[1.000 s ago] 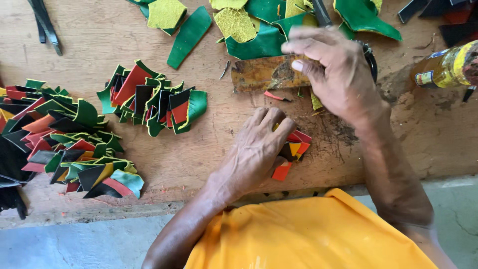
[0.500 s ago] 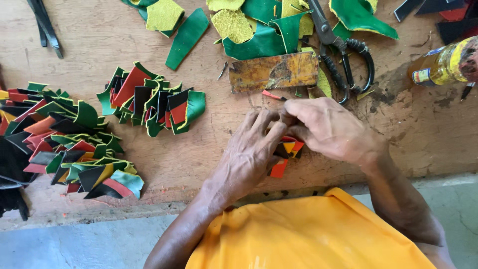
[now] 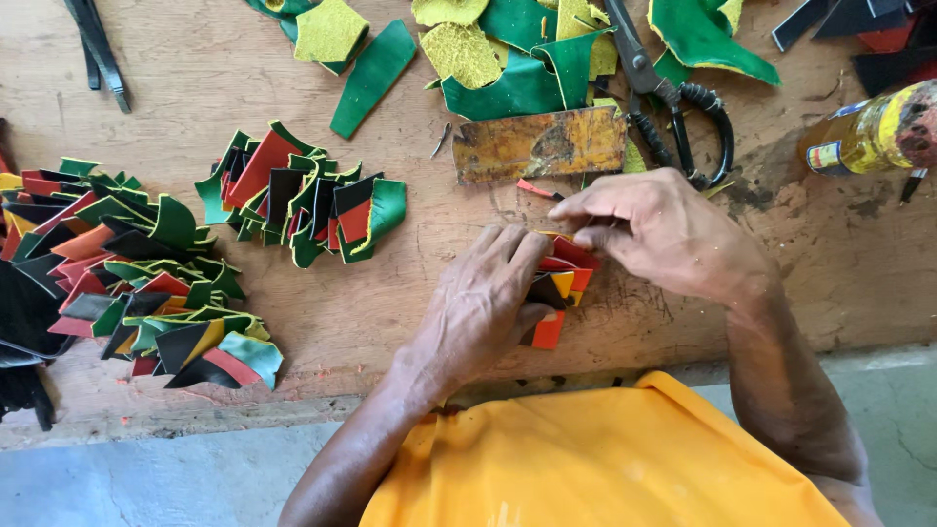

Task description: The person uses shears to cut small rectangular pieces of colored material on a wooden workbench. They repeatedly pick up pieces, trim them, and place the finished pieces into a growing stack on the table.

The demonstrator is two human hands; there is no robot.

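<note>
Only the head view here, looking straight down at a scuffed wooden bench (image 3: 244, 68). Taking the scissors (image 3: 673, 107) as the landmark: both hands sit just below them, near the bench's front edge. The left hand (image 3: 483, 303) lies palm-down with fingers together, pressing on a little stack of leather pieces (image 3: 558, 293) — red, yellow and black bits poking out from under it. The right hand (image 3: 664, 229) comes in from the scissors side, its fingertips pinched shut on the top edge of that same stack, so both hands are touching it.

Just left of the scissors lies a worn brown rectangular slab (image 3: 539, 144), and above that a mess of green and yellow scraps (image 3: 508, 83). Further left of the scissors there's a fanned pile of cut pieces (image 3: 298, 200) in red, black and green, and way over at the left edge a bigger heap (image 3: 127, 283) of the same colours. Right of the scissors — a yellowish bottle (image 3: 874, 132) lying on its side. A dark tool (image 3: 96, 49) sits at the far top left. The person's yellow shirt (image 3: 586, 459) fills the bottom.
</note>
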